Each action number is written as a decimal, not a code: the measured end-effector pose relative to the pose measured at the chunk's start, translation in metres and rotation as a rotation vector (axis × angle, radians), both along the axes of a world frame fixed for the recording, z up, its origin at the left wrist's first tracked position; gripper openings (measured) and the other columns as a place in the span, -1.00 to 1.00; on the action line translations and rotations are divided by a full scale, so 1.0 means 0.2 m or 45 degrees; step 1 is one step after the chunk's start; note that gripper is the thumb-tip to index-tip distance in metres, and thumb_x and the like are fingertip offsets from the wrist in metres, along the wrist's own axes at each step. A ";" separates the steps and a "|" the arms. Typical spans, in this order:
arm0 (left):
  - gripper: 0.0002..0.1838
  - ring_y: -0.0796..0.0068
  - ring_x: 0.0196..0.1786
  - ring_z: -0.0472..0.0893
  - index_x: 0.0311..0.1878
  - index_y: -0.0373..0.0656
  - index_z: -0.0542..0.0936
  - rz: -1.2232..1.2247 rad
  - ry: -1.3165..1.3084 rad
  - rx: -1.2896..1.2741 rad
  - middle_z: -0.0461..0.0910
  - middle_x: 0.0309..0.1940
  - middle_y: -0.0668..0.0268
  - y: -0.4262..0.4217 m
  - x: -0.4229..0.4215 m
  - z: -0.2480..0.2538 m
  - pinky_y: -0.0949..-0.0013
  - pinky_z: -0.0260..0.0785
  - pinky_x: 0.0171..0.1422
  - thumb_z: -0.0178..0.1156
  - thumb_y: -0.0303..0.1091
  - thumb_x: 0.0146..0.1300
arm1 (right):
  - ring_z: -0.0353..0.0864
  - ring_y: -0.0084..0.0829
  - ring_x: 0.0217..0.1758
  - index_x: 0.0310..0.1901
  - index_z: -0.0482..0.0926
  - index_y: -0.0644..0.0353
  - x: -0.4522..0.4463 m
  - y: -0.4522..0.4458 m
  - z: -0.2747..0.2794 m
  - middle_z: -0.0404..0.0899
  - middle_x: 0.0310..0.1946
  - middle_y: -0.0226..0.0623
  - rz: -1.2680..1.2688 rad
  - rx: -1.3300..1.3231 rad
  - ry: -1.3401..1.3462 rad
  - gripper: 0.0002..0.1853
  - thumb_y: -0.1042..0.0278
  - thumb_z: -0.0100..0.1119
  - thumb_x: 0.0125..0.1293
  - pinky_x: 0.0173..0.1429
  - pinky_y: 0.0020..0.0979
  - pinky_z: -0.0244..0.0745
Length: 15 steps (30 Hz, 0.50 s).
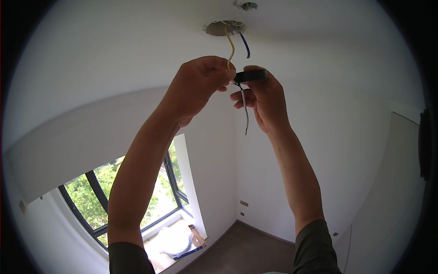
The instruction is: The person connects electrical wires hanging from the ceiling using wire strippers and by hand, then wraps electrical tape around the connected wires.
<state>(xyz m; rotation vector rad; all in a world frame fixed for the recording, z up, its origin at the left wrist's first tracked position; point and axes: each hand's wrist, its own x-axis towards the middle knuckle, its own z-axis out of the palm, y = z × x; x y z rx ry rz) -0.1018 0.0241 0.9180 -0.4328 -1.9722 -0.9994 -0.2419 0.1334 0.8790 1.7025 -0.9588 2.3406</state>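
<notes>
Both hands are raised just below a round hole in the white ceiling. A yellow wire comes down from it into the fingers of my left hand, which pinch it. My right hand grips a roll of black tape between thumb and fingers, its edge close to my left fingertips. Under the tape a grey wire hangs down with a dark bare tip. To the right of the yellow wire, a blue wire dangles free from the hole.
A smaller ceiling hole is above the larger one. At the lower left is a dark-framed window, with a round white object and an open box on its sill. White walls meet a brown floor below.
</notes>
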 end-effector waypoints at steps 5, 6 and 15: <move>-0.88 0.41 0.01 0.64 -0.12 -0.20 0.64 -0.139 0.067 -0.019 0.70 -0.12 0.25 -0.05 -0.04 0.01 0.26 0.43 0.23 0.18 -0.37 0.42 | 0.37 -0.66 -0.71 -0.04 0.53 0.26 -0.04 0.00 -0.01 0.67 -0.33 -0.19 0.378 0.553 -0.157 -0.79 0.37 0.10 0.36 -0.63 -0.56 0.20; -0.88 0.41 0.01 0.64 -0.12 -0.20 0.64 -0.140 0.063 -0.017 0.70 -0.12 0.25 -0.07 -0.05 0.02 0.26 0.43 0.23 0.18 -0.37 0.42 | 0.27 -0.75 -0.75 -0.03 0.54 0.23 -0.06 -0.01 -0.01 0.63 -0.42 -0.27 0.507 0.650 -0.138 -0.76 0.30 0.12 0.36 -0.64 -0.61 0.12; -0.83 0.52 -0.09 0.64 -0.17 -0.16 0.64 -0.415 -0.156 -0.068 0.66 -0.21 0.30 -0.17 -0.05 0.08 0.40 0.50 0.05 0.16 -0.29 0.46 | 0.46 -0.65 -0.50 0.11 0.55 0.29 0.02 0.07 -0.06 0.58 -0.38 -0.37 -0.150 0.223 0.100 -0.70 0.37 0.12 0.43 -0.44 -0.57 0.30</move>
